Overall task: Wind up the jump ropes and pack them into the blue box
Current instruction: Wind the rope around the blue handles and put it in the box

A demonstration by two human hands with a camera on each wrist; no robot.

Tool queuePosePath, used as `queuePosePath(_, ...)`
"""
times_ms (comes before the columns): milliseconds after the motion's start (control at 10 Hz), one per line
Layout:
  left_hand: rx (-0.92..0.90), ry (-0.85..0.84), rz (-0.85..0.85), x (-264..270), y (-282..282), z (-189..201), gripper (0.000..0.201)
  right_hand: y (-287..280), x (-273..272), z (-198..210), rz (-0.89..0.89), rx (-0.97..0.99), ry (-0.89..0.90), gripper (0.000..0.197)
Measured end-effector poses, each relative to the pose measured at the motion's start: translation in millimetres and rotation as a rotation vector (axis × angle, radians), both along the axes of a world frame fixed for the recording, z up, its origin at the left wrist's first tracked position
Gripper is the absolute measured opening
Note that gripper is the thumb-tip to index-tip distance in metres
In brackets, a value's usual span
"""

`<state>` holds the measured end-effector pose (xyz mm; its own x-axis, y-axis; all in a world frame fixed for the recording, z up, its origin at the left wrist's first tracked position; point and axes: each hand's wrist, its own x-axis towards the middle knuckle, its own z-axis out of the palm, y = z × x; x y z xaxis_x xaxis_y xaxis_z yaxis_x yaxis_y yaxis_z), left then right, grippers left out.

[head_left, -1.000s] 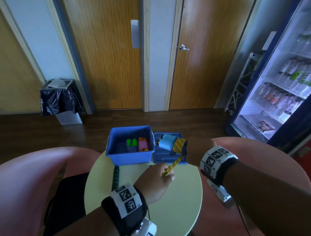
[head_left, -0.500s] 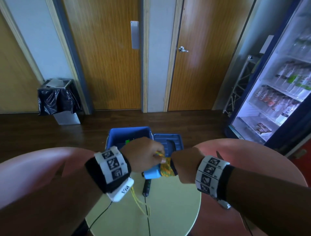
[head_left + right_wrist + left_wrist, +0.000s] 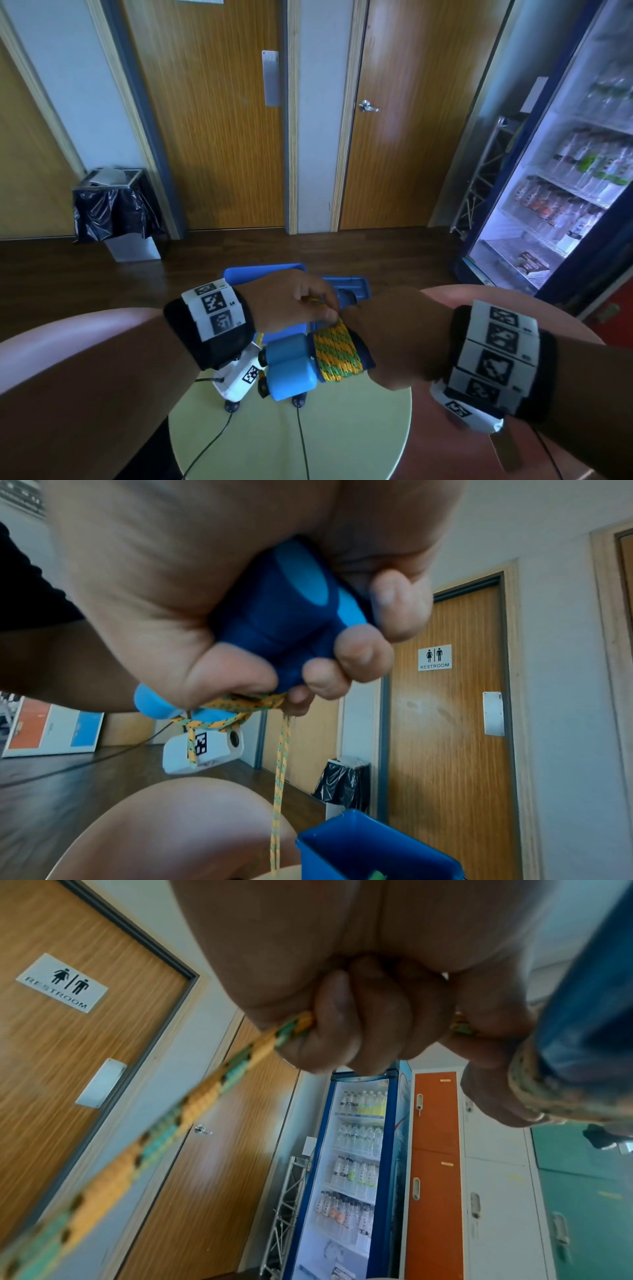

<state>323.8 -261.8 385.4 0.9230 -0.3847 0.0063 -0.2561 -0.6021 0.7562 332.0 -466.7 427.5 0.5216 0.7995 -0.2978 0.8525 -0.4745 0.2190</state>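
My right hand [image 3: 387, 339] grips a pair of blue jump-rope handles [image 3: 291, 366], held side by side above the round table [image 3: 342, 438]. Yellow-green rope [image 3: 337, 354] is coiled round the handles next to my fingers. In the right wrist view my fingers [image 3: 352, 653] curl round the dark blue grips [image 3: 274, 620], and loose rope [image 3: 279, 777] hangs down. My left hand [image 3: 294, 299] is just above the coil, pinching the rope's free length; the left wrist view shows the rope [image 3: 192, 1107] running out of that fist.
A blue bin [image 3: 239, 274] and its lid [image 3: 352, 291] sit at the table's far edge, mostly behind my hands. Pink seats [image 3: 68, 342] flank the table. Black cables [image 3: 301, 442] cross the tabletop. A drinks fridge [image 3: 565, 192] stands right, a trash bin [image 3: 113, 209] far left.
My left hand has come up from the table's near side to above the handles, pulling the rope over them. The coil has grown. Both hands have moved nearer to me.
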Motion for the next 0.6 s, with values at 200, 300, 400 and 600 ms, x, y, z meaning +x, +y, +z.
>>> queuePosePath(200, -0.247, 0.021, -0.031, -3, -7, 2, 0.034, -12, -7, 28, 0.027, 0.141, 0.031, 0.038)
queuePosePath(300, -0.307, -0.007, -0.032, -6, -9, 5, 0.013, -16, -10, 34, 0.031, 0.219, 0.062, 0.046)
queuePosePath(400, -0.308, 0.003, -0.078, 2, -11, 1, 0.016, -20, -13, 35, 0.002, 0.336, 0.057, 0.063)
queuePosePath(600, -0.149, 0.172, -0.116, -9, -38, -6, 0.022, -18, -25, 33, 0.002, 0.538, 0.006, 0.064)
